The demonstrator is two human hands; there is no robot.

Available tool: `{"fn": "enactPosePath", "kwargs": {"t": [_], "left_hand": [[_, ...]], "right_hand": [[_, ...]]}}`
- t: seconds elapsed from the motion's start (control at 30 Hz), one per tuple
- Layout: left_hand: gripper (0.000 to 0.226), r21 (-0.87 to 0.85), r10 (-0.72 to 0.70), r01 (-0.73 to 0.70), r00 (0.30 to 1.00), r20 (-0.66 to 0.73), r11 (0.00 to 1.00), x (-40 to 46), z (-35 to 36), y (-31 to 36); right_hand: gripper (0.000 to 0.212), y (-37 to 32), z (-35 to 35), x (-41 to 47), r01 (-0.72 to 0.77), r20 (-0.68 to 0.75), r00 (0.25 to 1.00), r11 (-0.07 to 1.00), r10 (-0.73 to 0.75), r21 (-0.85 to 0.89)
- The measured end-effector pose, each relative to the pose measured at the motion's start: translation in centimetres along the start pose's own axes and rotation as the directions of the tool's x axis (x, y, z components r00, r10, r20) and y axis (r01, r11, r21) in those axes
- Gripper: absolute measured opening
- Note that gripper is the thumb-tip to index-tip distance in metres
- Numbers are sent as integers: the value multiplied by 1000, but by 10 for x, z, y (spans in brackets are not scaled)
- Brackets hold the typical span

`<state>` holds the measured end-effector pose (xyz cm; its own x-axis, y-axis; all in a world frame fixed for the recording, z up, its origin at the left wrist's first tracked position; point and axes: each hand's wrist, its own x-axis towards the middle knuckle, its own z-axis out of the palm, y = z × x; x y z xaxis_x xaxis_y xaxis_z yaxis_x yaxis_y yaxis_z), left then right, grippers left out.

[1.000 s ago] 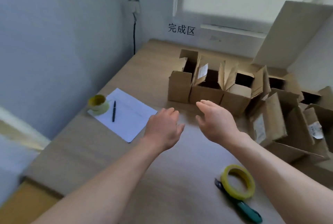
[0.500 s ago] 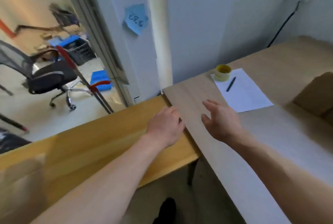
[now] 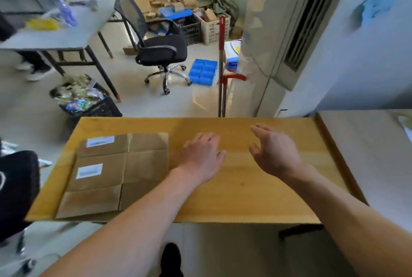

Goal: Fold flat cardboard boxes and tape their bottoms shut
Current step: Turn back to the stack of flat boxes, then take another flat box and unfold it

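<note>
Both hands empty, fingers loosely spread: left hand point(image 3: 201, 157) just beside the flat box point(image 3: 116, 173), right hand point(image 3: 273, 153) well apart. Best pinch its near edge and lift the top sheet alone.

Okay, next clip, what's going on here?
A person stands at a yellow wooden table with both bare hands out over it, holding nothing. The left hand hovers just right of a stack of flat cardboard boxes lying at the table's left end; the right hand is open over bare wood. No box is picked up or folded yet, and no tape is in view.
</note>
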<state>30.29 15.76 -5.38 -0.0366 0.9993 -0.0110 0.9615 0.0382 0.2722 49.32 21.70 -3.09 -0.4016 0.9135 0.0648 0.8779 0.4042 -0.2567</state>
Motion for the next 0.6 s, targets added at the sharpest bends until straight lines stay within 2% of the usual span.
{"fn": "enactPosePath", "kwargs": {"t": [0.17,0.3,0.43,0.6], "left_hand": [[49,5,-120,120,992,25,993,-22,-23,-134],[42,28,-211,210,977,39,977,-43,-39,-214],[43,35,-297,296,952,76,955,-67,-42,-268],[51,40,-397,396,905,151,917,-93,-29,-305]], "right_hand": [[55,-126,55,51,77,75,994,996,-80,40],[53,-201,92,70,140,140,979,987,-150,76],[53,-245,122,79,188,220,954,979,-202,81],[53,-262,153,78,198,354,913,979,-205,57]]}}
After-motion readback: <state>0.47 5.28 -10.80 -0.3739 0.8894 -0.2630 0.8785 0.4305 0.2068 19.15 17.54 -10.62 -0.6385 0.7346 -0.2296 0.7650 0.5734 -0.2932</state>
